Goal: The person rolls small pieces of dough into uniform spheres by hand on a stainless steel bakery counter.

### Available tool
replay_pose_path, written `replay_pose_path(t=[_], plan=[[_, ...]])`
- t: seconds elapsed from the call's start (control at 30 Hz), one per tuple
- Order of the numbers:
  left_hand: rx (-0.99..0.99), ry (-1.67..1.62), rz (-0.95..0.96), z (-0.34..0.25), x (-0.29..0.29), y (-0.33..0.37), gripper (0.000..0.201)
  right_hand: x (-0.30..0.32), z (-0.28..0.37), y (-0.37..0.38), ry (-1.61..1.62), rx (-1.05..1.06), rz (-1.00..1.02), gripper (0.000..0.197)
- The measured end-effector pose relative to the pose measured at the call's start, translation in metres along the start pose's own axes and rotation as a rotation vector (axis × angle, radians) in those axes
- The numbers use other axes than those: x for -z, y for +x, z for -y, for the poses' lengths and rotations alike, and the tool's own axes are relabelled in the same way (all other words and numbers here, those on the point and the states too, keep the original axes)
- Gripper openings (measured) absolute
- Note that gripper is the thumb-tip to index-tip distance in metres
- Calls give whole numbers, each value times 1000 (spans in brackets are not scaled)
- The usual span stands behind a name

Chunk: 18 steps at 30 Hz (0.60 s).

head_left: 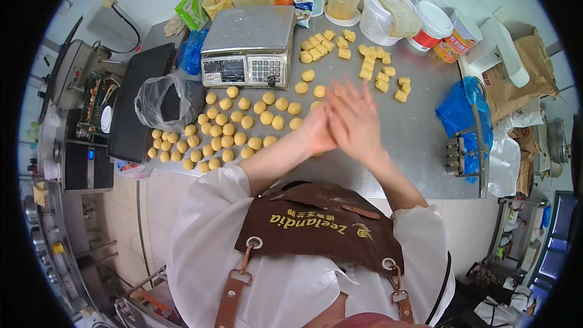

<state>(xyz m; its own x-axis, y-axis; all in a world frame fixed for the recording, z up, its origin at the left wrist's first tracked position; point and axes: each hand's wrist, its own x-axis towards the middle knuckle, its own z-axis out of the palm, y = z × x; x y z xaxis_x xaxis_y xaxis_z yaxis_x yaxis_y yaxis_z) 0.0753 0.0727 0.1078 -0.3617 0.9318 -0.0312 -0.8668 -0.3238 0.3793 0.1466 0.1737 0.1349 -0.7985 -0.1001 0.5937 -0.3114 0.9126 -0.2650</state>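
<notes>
My left hand [317, 132] and my right hand [358, 129] are pressed palm to palm above the middle of a steel table. The right palm lies over the left one, its fingers stretched and slightly blurred. Whatever is between the palms is hidden. Many smooth yellow dough balls [228, 141] stand in loose rows left of my hands. Just beyond my fingertips sit a few more dough balls [301, 87]. Farther back are rough-cut dough pieces, one cluster [316, 47] beside the scale and another [368, 64] to the right.
A digital scale [248, 45] stands at the back left, next to a clear plastic bag [167, 103] and a black tray [141, 97]. Tubs, including a white bucket [382, 18], line the wall. On the right lie a blue bag [458, 112] and a metal rack [464, 152].
</notes>
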Motion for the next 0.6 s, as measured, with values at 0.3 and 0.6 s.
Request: replay_pose_path(t=[0.3,0.6], plan=[[-44,99,9,7,-27,-6,81,13,13,30,-21,-44,-91,46],[9,-42,56,11,-29,-7,73,14,18,26,41,64,20,57]])
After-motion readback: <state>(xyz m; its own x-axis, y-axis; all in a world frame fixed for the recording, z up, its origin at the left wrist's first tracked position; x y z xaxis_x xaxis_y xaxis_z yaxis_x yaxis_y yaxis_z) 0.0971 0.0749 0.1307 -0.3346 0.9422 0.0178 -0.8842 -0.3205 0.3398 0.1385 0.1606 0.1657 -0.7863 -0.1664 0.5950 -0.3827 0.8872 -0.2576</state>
